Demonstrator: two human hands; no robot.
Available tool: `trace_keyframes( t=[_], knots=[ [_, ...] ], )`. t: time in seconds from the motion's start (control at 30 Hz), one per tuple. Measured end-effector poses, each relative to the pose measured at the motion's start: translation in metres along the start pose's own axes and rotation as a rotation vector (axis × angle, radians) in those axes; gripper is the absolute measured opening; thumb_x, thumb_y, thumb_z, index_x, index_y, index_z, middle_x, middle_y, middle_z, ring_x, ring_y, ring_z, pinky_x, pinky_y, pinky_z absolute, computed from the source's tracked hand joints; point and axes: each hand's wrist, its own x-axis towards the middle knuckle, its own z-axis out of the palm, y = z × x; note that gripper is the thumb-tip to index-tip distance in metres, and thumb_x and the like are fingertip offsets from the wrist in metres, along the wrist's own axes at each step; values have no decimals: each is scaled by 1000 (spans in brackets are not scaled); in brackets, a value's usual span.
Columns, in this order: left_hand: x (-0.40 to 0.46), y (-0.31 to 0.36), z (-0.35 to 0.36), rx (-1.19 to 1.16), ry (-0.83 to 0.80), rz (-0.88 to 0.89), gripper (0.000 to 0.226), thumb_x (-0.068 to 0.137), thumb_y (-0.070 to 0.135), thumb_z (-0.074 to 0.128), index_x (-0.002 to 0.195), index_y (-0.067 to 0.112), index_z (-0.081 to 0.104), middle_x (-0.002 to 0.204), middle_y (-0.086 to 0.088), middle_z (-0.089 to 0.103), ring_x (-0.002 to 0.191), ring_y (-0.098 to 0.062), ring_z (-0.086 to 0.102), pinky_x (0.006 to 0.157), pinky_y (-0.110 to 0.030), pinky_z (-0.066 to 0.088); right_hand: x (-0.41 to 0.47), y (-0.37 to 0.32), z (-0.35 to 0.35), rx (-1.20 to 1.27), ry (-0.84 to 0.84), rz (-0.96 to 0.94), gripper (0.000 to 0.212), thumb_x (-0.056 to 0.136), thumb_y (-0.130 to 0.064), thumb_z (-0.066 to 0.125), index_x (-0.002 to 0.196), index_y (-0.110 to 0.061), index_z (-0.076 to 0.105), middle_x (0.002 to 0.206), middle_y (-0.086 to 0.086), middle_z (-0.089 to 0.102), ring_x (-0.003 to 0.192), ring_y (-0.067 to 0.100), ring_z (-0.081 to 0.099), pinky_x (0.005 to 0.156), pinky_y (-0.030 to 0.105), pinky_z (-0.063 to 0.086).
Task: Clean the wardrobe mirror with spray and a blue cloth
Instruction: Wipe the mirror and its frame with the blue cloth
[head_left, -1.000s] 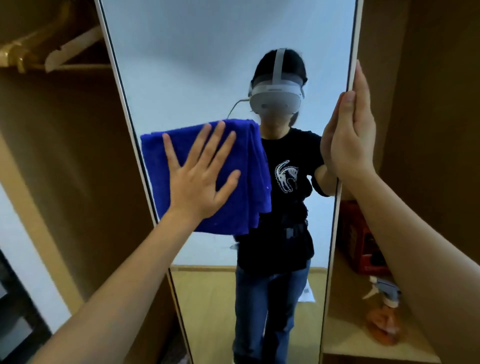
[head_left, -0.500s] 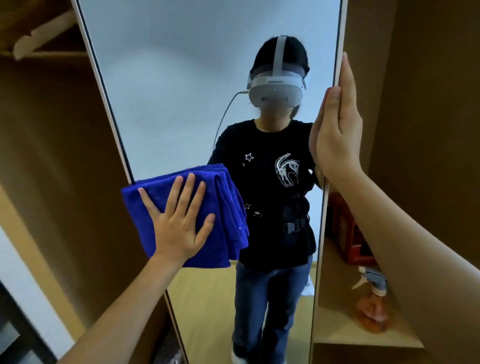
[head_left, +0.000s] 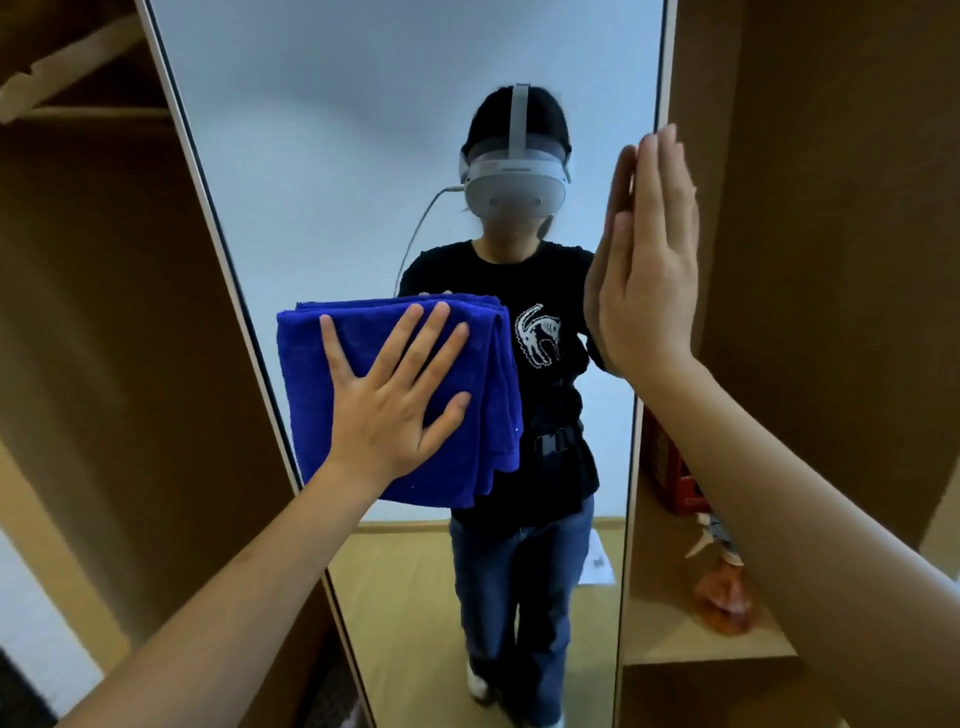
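Mirror (head_left: 322, 156) upright between brown wardrobe panels (head_left: 104, 312); blue cloth (head_left: 467, 415) pressed flat against glass.

Showing no readable text; only a white animal-skeleton graphic on the reflected black T-shirt (head_left: 540, 338).

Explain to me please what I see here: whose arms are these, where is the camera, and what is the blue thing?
There is no machine here. A person wears one camera on the head, so the single view looks forward, along their own two arms. In front stands the wardrobe mirror, and the figure in it is that same person's reflection, with the headset that carries the camera. The left hand, fingers spread flat, presses a folded blue cloth against the glass to wipe it. The right hand, fingers straight, rests along the mirror's right edge, apparently steadying it. On the wardrobe shelf to the right stands an orange spray bottle, with a red box behind it.
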Motion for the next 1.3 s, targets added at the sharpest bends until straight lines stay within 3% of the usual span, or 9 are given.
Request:
trace_keyframes(
  t=[0.07,0.17,0.47,0.67,1.07,1.3],
  knots=[
    [2,1,0,-7,8,12,59,99,51,33,152,26,22,158,3,22,149,-12,10,107,-75,3,-8,-4,2,-94,-51,-114,43,105,-10,35,146,3,35,153,19,35,145,29,27,121,41,19],
    [4,2,1,-12,17,35,60,99,51,36,152,26,23,158,2,23,148,-14,15,106,-76,3,-14,-4,4,-233,-149,-198,46,105,-18,40,147,-1,36,154,16,35,146,27,26,122,37,13],
    [1,11,4,-25,43,78,60,98,49,40,152,24,28,157,-1,27,146,-19,22,106,-76,3,-15,-5,10,-424,-185,-215,52,105,-35,37,150,-8,34,157,13,30,147,26,23,122,38,12],
    [-19,47,18,-28,39,185,62,97,49,43,151,22,30,158,-1,26,146,-19,20,105,-77,7,-15,-1,11,-395,-167,-232,52,104,-33,40,149,-7,36,156,14,32,147,28,25,122,39,14],
    [-65,165,46,-12,-80,245,64,98,52,32,154,25,19,163,0,3,150,-16,1,110,-70,-3,-17,9,20,-346,-90,-266,52,103,-33,39,148,-7,37,155,14,34,145,29,28,121,41,18],
    [-13,132,34,-64,4,240,63,96,51,38,151,27,20,157,4,27,146,-13,19,112,-67,-2,-17,8,21,-339,-64,-269,51,103,-34,38,147,-7,37,154,14,35,145,28,29,121,40,19]
  ],
)
